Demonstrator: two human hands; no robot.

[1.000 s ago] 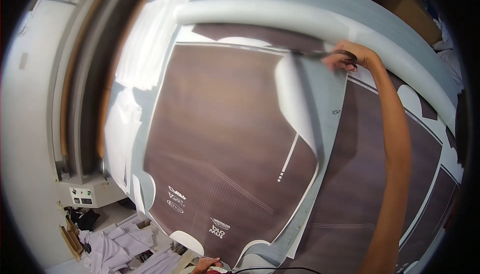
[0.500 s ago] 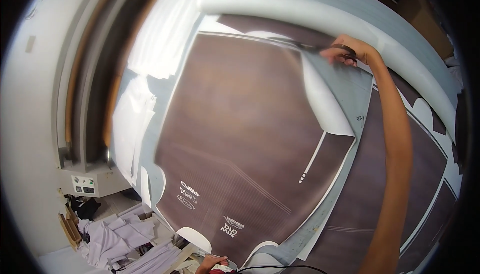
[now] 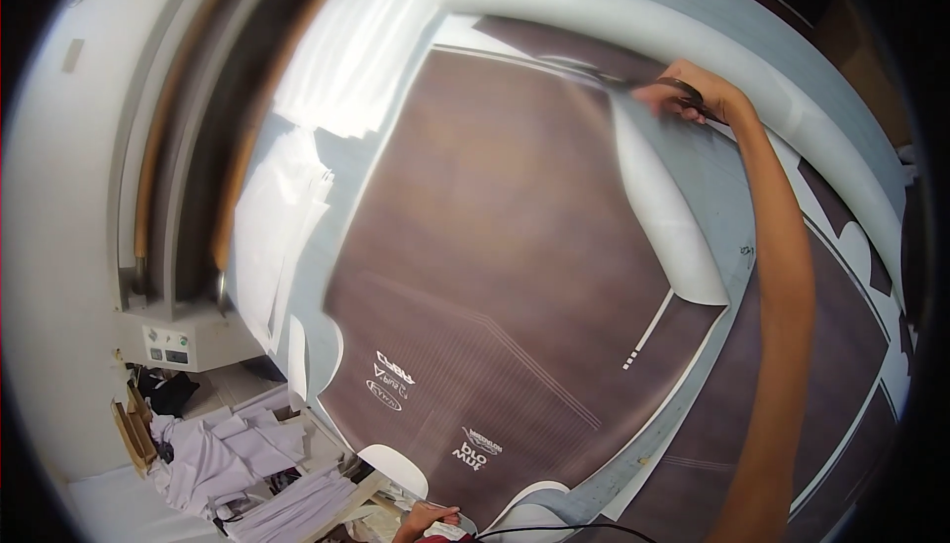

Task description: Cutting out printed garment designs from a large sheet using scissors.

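A large dark brown printed sheet [image 3: 495, 197] with white edges and white markings lies over a blue-grey table. At its far edge, my right hand [image 3: 701, 93] is closed around the dark handles of a pair of scissors [image 3: 599, 75]. The blades point left along that edge; they are blurred. Right of the blades, the sheet's right side curls over and shows its white back [image 3: 658, 211]. Down at the near edge, my left hand [image 3: 427, 517] has its fingers drawn together beside the sheet; what they hold, if anything, is hidden.
A thick white roll [image 3: 614, 18] spans the far side. White paper pieces [image 3: 346, 58] lie at the left, next to a machine with long rollers [image 3: 188, 127]. Pale cloth [image 3: 233, 454] is heaped low on the left. Another brown sheet [image 3: 722, 394] lies under my right arm.
The view has shifted a little. Along the far edge, my right hand and the scissors have moved slightly left relative to the sheet. My left hand stays at the near edge.
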